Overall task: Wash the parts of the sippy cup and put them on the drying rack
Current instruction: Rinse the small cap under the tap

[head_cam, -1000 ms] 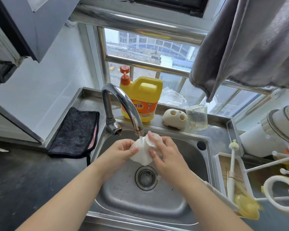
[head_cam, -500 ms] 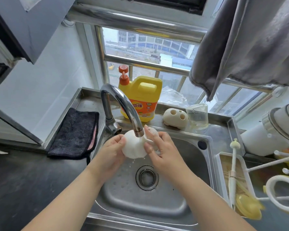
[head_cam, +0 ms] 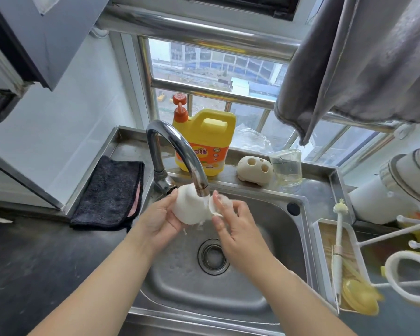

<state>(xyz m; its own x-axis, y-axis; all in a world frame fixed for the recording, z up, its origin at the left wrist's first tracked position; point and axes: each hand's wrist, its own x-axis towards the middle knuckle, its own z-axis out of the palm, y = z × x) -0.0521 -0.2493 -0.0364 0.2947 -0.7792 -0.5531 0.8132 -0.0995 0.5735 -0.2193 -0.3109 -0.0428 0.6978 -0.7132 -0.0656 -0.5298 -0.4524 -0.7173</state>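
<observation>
The left hand (head_cam: 164, 220) held a white cup part (head_cam: 188, 207) under the tap (head_cam: 180, 151), fingers curled round it in a firm grip, over the sink (head_cam: 272, 229). The right hand (head_cam: 235, 229) pinched the part's thin flap (head_cam: 218, 204) between thumb and fingertips. Water ran over the part. A white drying rack (head_cam: 407, 277) stood on the counter (head_cam: 29, 258) to the right, well apart.

Steel counter (head_cam: 136, 151) bore: dark cloth (head_cam: 109, 192), yellow detergent jug (head_cam: 205, 141), cream holed holder (head_cam: 254, 169), clear cup (head_cam: 286, 168), drying rack (head_cam: 349, 265).
</observation>
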